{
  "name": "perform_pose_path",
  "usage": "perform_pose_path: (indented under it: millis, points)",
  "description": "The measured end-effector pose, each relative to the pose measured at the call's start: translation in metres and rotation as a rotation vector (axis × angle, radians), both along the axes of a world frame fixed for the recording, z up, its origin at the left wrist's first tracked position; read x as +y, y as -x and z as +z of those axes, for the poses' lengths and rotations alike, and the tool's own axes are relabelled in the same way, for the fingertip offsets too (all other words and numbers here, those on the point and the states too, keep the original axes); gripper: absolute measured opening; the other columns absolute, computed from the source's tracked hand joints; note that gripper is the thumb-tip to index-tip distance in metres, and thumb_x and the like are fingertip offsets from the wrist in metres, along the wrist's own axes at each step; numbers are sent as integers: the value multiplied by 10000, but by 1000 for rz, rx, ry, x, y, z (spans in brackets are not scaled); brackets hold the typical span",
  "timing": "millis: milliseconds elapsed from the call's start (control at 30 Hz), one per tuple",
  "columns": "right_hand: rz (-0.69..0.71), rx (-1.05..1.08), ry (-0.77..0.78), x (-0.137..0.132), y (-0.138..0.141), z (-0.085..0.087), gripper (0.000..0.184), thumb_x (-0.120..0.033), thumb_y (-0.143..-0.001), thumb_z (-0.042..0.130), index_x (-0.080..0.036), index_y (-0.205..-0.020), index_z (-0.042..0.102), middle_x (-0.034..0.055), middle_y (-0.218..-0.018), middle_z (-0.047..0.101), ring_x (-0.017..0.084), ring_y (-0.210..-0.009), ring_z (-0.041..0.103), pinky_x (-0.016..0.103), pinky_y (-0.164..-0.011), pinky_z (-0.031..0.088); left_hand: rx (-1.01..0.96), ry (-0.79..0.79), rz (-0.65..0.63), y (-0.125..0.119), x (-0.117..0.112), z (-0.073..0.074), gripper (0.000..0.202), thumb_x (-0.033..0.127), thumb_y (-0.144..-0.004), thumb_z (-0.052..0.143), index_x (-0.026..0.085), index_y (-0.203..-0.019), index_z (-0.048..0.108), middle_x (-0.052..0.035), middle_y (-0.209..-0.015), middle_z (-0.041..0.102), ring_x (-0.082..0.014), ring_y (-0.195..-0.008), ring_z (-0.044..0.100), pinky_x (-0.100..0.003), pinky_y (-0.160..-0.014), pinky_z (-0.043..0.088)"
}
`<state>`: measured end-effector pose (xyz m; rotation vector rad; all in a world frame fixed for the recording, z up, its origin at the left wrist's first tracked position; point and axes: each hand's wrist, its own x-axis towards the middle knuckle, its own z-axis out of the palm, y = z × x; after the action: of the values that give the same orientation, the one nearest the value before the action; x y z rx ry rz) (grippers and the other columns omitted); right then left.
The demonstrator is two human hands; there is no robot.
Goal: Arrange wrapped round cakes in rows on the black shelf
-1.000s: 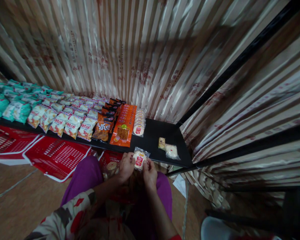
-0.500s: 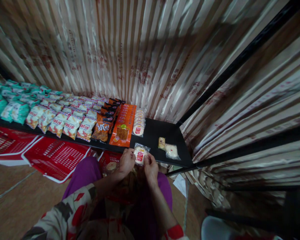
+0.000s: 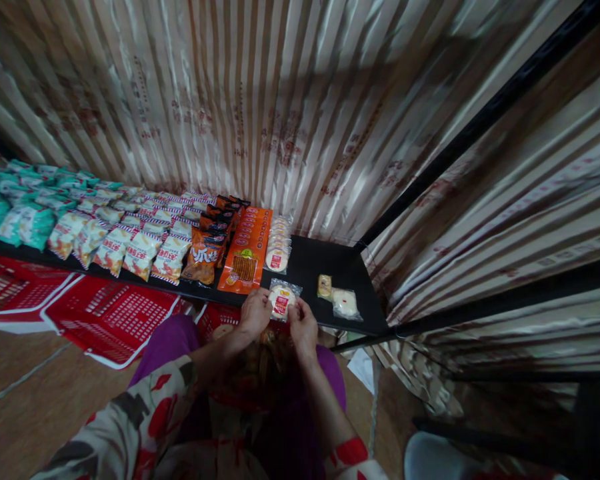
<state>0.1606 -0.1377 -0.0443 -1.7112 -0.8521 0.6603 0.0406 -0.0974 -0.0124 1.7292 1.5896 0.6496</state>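
Packet, clear-edged, pale and round inside, red-printed

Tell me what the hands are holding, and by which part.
A clear snack packet, held at its edges: left hand at its left side, right hand at its lower right.

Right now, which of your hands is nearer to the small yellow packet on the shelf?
The right. The right hand is left of the yellow packet and closer to the body; the left hand is farther left, beyond the held cracker.
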Motion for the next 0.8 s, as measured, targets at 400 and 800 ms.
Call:
perform_pose_path:
  millis: [400,800]
  points:
    - [3,-59,-39,19,-5,5,475,-456,-677,531,-117,-998,620,75,-825,664,163,-684,590,287,-659,481,5,-21,2,-6,18,7,202,107,-788,466,154,-915,615,-51,-887,615,-132,-772,566,-237,-746,443]
    - [6,-59,-50,41,-11,0,469,-430,-696,523,-100,-1021,602,97,-850,670,179,-692,603,306,-675,485,-98,30,-9,-9,38,4,286,47,-761,449,133,-979,613,-69,-939,670,-138,-843,601,-243,-808,451]
